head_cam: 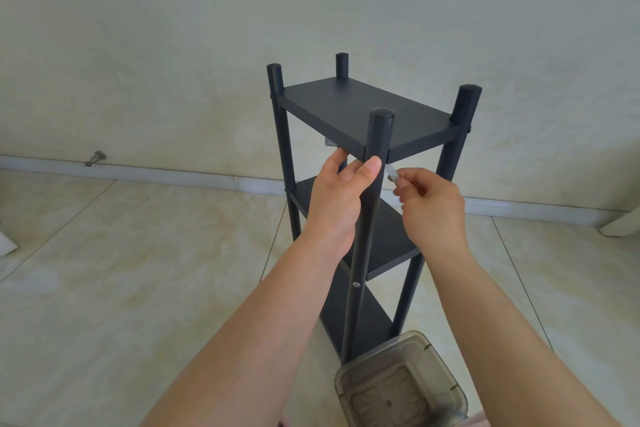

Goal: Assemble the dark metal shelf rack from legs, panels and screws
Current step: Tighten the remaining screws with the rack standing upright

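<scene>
A clear, smoky plastic container sits on the glossy cream tiled floor just in front of the dark shelf rack, near a white skirting board and a metal doorstop. The rack stands upright with four round, matte legs and three flat rectangular panels. The left hand grips the nearest leg just under the top panel, thumb across its front. The right hand has its fingers pinched on a small silvery tool beside that leg.
</scene>
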